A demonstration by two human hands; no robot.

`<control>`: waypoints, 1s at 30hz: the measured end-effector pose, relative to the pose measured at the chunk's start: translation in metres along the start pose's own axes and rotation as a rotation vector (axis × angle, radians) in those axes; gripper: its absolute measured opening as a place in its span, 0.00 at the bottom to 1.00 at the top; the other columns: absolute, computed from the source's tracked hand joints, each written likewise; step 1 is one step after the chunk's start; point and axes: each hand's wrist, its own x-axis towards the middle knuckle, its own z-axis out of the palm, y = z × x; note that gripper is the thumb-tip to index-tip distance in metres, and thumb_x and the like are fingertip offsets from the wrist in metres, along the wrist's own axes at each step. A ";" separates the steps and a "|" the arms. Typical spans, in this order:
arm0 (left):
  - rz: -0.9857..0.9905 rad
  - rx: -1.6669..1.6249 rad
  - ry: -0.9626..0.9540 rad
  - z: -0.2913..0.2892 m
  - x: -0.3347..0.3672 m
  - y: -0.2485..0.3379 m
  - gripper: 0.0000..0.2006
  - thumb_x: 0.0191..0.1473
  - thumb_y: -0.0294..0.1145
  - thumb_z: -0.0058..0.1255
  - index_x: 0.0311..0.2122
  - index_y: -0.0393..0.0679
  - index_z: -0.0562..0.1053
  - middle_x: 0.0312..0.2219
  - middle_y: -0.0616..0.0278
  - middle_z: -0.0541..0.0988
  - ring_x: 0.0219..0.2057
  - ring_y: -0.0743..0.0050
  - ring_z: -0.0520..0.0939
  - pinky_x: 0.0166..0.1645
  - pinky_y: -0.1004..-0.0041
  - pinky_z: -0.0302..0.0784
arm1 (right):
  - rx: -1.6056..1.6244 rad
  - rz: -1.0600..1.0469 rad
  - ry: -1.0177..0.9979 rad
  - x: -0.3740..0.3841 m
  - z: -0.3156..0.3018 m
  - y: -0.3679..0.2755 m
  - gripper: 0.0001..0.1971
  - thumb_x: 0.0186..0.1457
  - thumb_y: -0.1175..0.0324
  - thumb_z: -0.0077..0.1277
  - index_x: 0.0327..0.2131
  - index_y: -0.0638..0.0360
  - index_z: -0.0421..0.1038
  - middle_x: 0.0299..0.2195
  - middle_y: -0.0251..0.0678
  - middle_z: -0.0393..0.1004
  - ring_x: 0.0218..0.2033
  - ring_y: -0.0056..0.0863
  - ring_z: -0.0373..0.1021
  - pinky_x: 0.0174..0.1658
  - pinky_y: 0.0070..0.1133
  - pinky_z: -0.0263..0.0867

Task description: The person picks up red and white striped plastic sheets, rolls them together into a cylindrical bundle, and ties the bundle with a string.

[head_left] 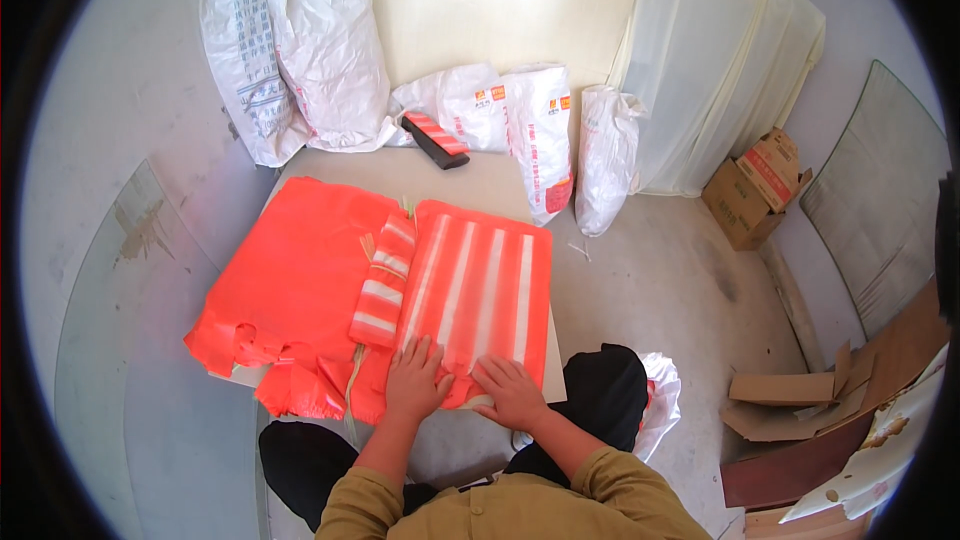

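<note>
My left hand [418, 380] lies flat on the lower left corner of a stack of red plastic bags with white stripes [478, 290]. Beside it my right hand [511, 392] rests with fingers spread on the stack's near edge. Neither hand grips anything. To the left spreads a plain red plastic sheet [295, 260], crumpled and torn at its near edge. Between the two lies a narrow folded bundle of striped bags [384, 280], with a straw-coloured tie around it. Loose pale strands hang by the sheet's near edge.
All this lies on a low pale board [500, 180] before my knees. A black strip and a striped bundle [437, 138] lie at its far end. White woven sacks [335, 50] line the back. Cardboard boxes [755, 190] stand right; opened cardboard [800, 395] lies nearer.
</note>
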 end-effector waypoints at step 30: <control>-0.016 0.018 -0.040 0.000 -0.001 0.000 0.29 0.50 0.50 0.55 0.55 0.47 0.71 0.60 0.51 0.66 0.63 0.51 0.64 0.64 0.50 0.58 | -0.012 0.032 -0.050 -0.001 0.001 0.000 0.36 0.51 0.47 0.56 0.59 0.55 0.63 0.61 0.43 0.61 0.63 0.41 0.55 0.64 0.38 0.50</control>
